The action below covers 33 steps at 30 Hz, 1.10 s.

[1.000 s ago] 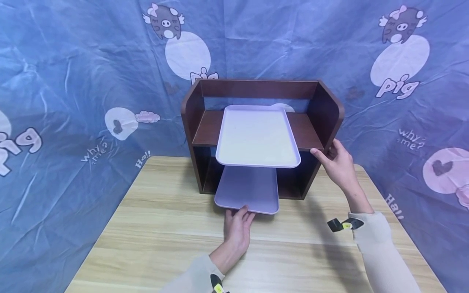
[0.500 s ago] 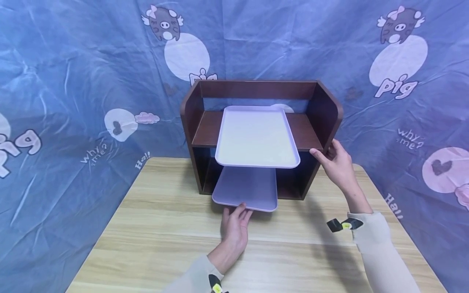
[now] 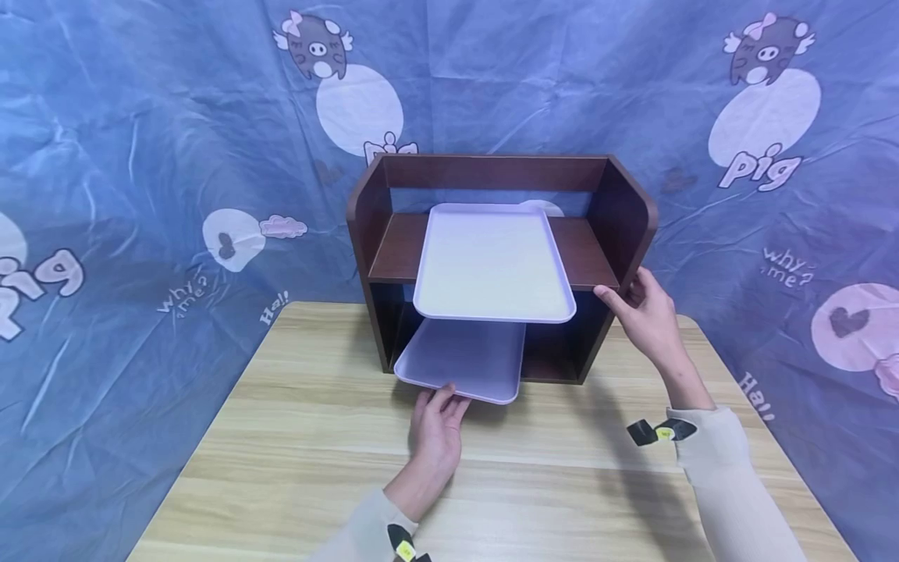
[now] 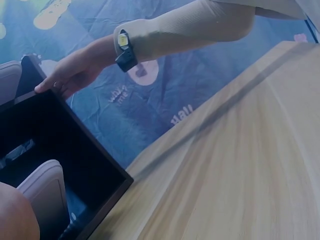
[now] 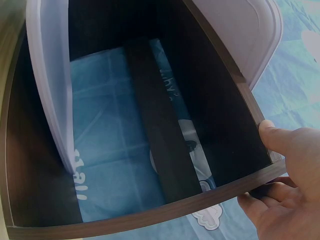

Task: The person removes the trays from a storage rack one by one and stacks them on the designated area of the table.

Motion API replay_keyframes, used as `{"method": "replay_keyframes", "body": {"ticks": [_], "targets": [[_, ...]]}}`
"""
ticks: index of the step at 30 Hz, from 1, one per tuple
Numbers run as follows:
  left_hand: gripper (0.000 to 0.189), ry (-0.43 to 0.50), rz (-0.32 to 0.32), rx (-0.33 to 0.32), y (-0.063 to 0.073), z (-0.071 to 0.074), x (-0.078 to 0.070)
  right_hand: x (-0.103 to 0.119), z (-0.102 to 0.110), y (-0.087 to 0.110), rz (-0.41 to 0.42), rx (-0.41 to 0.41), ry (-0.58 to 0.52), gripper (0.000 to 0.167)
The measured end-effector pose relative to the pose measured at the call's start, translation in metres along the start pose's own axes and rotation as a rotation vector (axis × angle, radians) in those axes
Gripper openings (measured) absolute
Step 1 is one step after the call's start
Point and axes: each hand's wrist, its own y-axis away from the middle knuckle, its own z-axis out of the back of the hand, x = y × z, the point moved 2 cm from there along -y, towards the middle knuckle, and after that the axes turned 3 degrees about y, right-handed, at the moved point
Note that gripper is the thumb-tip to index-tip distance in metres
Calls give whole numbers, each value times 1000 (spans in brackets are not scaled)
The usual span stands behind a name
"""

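Observation:
A dark brown two-tier shelf (image 3: 607,332) stands on the table. On its upper board lies a pale lilac tray (image 3: 495,265), its front jutting past the board's edge. A second lilac tray (image 3: 463,359) pokes out of the lower compartment, turned slightly askew. My left hand (image 3: 437,437) grips that lower tray's front edge, thumb on top and fingers underneath. With thumb at the front edge and fingers behind the side panel, my right hand (image 3: 646,312) holds the shelf's right side. The right wrist view shows this right hand (image 5: 295,175) at the panel corner.
The wood-grain table (image 3: 302,437) stretches in front of and beside the shelf. Behind and around it hangs a blue cloth (image 3: 175,156) printed with pigs and lettering. The upper tray overhangs the lower one.
My left hand has shifted left with the lower tray's front edge, and the tray has swung askew. My right hand, the shelf and the upper tray have stayed put.

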Motion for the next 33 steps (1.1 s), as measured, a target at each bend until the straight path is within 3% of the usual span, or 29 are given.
{"method": "replay_keyframes", "body": {"ticks": [10,18,33], "targets": [[27,-9,-1,23,-4,10,-9,0,0,0,-10,14,-5,64],[11,2,-7,30,-5,11,-18,1,1,0,-9,8,6,65],[12,-1,2,90,-12,12,-26,1,1,1,-23,29,7,70]]}}
